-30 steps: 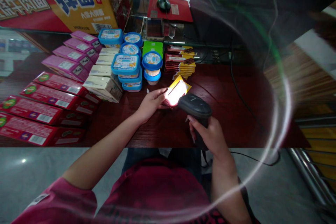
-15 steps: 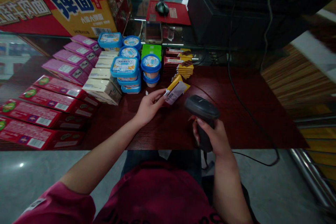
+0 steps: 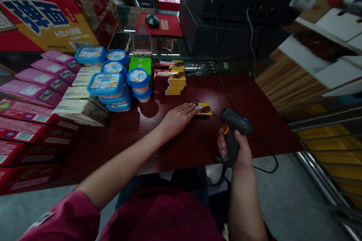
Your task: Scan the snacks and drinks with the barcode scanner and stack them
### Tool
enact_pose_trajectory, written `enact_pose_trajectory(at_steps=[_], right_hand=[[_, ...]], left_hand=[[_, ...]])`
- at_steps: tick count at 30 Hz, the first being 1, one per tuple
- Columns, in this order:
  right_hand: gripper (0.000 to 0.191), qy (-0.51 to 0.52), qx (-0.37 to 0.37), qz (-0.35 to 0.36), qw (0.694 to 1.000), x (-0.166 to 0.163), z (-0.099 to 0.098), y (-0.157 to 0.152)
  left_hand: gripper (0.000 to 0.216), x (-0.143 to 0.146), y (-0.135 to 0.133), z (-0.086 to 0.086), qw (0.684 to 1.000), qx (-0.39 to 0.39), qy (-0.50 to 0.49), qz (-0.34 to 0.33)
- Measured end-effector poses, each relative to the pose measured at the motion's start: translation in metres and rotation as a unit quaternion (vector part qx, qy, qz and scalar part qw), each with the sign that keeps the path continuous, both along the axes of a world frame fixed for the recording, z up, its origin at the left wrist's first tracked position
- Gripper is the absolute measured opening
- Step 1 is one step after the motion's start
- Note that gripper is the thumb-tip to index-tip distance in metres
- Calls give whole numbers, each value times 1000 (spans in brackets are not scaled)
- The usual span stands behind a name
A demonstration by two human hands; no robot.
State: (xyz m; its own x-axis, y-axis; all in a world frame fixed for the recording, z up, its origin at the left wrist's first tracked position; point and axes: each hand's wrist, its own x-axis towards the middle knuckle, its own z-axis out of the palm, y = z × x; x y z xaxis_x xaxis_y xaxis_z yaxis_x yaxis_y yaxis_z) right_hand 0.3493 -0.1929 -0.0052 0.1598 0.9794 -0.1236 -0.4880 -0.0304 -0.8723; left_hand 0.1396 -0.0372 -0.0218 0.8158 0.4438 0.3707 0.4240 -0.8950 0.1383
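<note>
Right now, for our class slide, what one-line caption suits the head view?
Left hand laid over a packet on the dark red counter, right hand holding a black scanner.

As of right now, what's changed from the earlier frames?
Flat yellow chocolate-print packet: flipped, shifted right, laid on the dark-red wooden table. Left hand went from pinching it to lying flat over one end. Black pistol-shaped scanner shifted right too. Unchanged: scanner in right hand, blue-lidded plastic tubs.

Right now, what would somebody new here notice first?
Probably the big red-and-yellow carton at the back left, then the blue-lidded tubs stacked beside the cream boxes. Nearer, the right hand holds a black scanner, and the left hand lies over a yellow packet on the table.
</note>
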Motion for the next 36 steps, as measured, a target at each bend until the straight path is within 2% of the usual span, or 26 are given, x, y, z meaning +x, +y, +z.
enact_pose_trajectory(at_steps=[4,8,16,20,29,32,36], right_hand=[[40,5,-12,-1,1000,-2,-3,0],[39,23,-17,-6,1000,-5,-3,-2],[41,41,-32,-9,999,-6,-3,2],[45,42,-44,-9,998,-8,2,3],[46,30,-46,-10,998,-8,3,5],[45,22,-39,-11,999,-8,2,5],[46,16,-43,-15,999,-8,1,3]], left_hand=[[51,43,34,5,998,-30,22,51],[51,74,66,6,995,-46,29,88],[49,112,98,15,983,-43,77,163],[52,117,106,14,978,-53,74,187],[55,119,120,5,983,-40,42,175],[56,111,109,4,986,-23,32,160],[53,76,71,8,998,41,22,46]])
